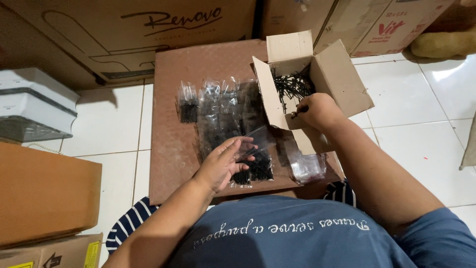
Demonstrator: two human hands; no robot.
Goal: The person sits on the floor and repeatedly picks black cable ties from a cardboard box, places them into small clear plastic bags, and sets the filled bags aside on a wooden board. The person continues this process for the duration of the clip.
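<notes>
My left hand holds a small clear plastic bag above a brown board on the floor. My right hand reaches into an open cardboard box full of black screws and pinches a few of them at the box's front flap. Several clear bags with black screws inside lie in rows on the board. One filled bag lies just under my left hand. A heap of empty clear bags rests by my right forearm.
Large cardboard cartons line the far wall. White stacked plastic boxes stand at the left, with a brown box in front of them. White floor tiles spread to the right.
</notes>
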